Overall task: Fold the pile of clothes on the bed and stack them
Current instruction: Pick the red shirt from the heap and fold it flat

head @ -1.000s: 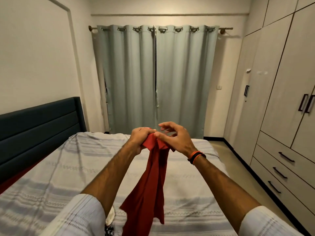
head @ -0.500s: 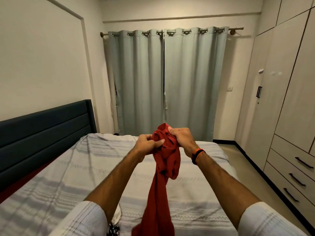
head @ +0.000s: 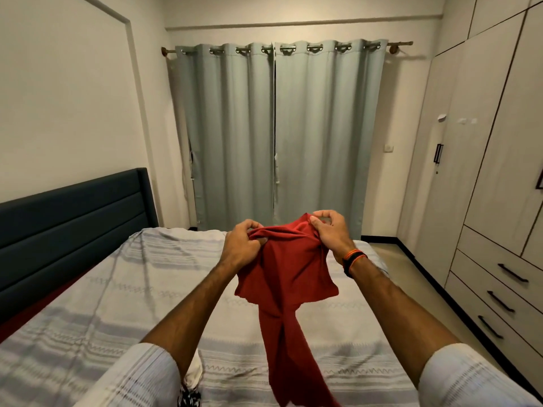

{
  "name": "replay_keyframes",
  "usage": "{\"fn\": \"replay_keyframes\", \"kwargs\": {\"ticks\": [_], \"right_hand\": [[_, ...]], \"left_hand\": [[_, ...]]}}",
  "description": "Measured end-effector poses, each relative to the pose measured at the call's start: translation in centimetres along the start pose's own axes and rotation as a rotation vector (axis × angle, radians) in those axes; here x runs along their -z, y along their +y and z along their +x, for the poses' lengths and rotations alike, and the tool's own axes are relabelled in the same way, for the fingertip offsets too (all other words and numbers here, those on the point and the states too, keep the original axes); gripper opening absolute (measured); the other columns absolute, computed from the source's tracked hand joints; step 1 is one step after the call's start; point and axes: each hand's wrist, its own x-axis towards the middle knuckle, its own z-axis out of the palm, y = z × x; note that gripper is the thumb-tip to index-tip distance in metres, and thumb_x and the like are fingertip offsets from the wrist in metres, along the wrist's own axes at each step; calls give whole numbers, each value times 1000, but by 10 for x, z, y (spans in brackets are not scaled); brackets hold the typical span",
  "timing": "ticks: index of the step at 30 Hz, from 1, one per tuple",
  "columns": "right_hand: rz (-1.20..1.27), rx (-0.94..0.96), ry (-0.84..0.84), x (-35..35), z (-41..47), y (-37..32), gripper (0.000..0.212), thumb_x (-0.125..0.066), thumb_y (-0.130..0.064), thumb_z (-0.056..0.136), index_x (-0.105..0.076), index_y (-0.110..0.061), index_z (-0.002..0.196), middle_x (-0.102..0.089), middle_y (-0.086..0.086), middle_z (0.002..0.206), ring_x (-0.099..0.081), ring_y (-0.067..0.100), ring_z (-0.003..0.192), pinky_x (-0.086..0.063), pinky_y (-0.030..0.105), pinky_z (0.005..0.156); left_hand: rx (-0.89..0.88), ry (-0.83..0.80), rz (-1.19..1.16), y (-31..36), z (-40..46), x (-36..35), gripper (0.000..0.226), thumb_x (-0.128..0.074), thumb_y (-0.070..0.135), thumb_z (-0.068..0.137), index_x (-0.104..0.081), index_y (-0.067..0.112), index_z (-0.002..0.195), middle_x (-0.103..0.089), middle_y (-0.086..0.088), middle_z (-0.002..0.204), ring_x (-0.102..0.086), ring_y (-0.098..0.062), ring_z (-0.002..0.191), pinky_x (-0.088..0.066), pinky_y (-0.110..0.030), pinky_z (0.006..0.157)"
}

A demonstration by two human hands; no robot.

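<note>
The hands have drawn apart: left hand (head: 242,241) and right hand (head: 329,229) pinch the red T-shirt (head: 289,268) above the bed (head: 123,292); soft, light, best held at its shoulders.

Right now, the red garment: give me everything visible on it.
The red garment is plain, soft knit-looking fabric, with no print visible. It is held up in the air above the striped bed, bunched at its top edge. The left hand and right hand each grip that top edge, apart from each other. Below them it spreads briefly, then hangs twisted in a narrow length out of frame.
</note>
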Motion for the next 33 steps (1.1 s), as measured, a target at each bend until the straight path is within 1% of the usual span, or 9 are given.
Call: {"fn": "replay_keyframes", "kwargs": {"ticks": [1, 4, 7, 11, 13, 17, 23, 30, 33], "right_hand": [[-103, 24, 5, 2, -2, -2, 11, -71, -18, 88, -62, -21, 95, -65, 3, 92, -65, 22, 89, -55, 34, 84], [-412, 224, -17, 5, -11, -7, 28, -79, -28, 80, -66, -22, 104, -62, -6, 97, -59, 9, 89, -46, 22, 85], [-426, 378, -196, 4, -25, -21, 37, -83, -42, 74, -72, -24, 104, -62, -8, 105, -60, 1, 89, -41, 4, 80], [-552, 325, -443, -5, -31, -24, 36, -88, -43, 67, -77, -22, 94, -73, -9, 92, -66, 6, 87, -49, 14, 77], [-497, 347, -375, -10, -31, -19, 22, -87, -29, 71, -78, -19, 88, -73, -8, 82, -66, 5, 77, -50, 19, 73], [-361, 326, -217, -18, -33, -19, 13, -83, -11, 73, -76, -18, 79, -69, -12, 67, -61, -5, 58, -46, 10, 64], [-433, 365, -202, -30, -35, -21, 8, -76, -12, 81, -75, -20, 84, -70, -5, 72, -62, 4, 67, -48, 17, 69], [-500, 663, -232, -36, -46, -19, 8, -73, -16, 81, -73, -21, 86, -71, -5, 85, -64, 8, 74, -55, 25, 73], [-472, 702, -167, -38, -47, -19, 8, -74, -12, 78, -75, -18, 82, -69, -5, 85, -63, 8, 78, -53, 25, 74]], "left_hand": [[-25, 9, 22, 1, 1, -1, 13, -76, 17, 78, -68, 25, 84, -70, 4, 83, -65, -18, 84, -51, -27, 79], [-107, 10, 60, 5, 3, -3, 15, -78, 16, 75, -69, 28, 75, -73, 5, 77, -68, -17, 80, -52, -28, 72], [-216, 40, 73, 8, 2, -5, 9, -76, 18, 77, -75, 27, 78, -73, 10, 75, -68, -6, 73, -54, -26, 69], [-295, 45, 61, 15, 0, -2, 9, -80, 17, 74, -78, 23, 81, -73, 12, 73, -67, 1, 68, -55, -22, 67], [-314, 76, 47, 17, -1, 1, 9, -84, 19, 71, -78, 22, 77, -72, 11, 70, -67, 0, 67, -54, -18, 65], [-299, 75, 52, 17, 0, 12, 15, -88, 23, 67, -73, 24, 72, -70, 11, 68, -66, 0, 66, -49, -12, 59], [-196, -67, 191, 8, 1, 29, 16, -84, 40, 71, -73, 31, 79, -72, 6, 76, -67, -9, 73, -55, -25, 64], [-123, -137, -87, 12, -6, 29, 9, -75, 23, 83, -74, 26, 91, -54, -1, 50, -42, -14, 47, -37, -22, 50], [-86, -154, -131, 10, -4, 28, 10, -72, 29, 80, -78, 29, 88, -71, -4, 70, -63, -22, 65, -53, -33, 64]]}}
